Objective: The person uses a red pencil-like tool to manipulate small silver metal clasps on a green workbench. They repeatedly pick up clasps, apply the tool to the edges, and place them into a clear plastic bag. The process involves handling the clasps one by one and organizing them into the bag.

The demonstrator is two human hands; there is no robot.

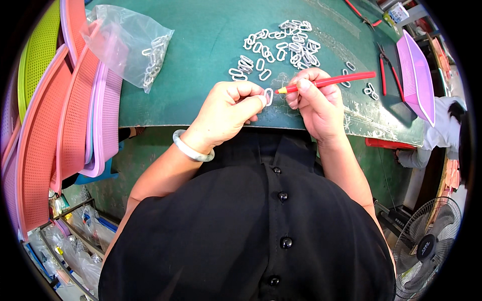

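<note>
Here, fingers (252,104) of the left hand (224,109) pinch a pale oval link (271,97) above the scuffed counter (206,52). Those of the right hand (322,106) grip a slim red pen (351,78), conical tip (282,91) just beside the link

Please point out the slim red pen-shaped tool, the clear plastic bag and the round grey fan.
Slim red pen-shaped tool (335,80): head view, its barrel.
Clear plastic bag (128,44): head view, its middle.
Round grey fan (427,247): head view, its black hub.

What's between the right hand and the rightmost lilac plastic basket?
In the head view: loose silver oval metal links, red-handled pliers, and the slim red pen's rear end.
</note>
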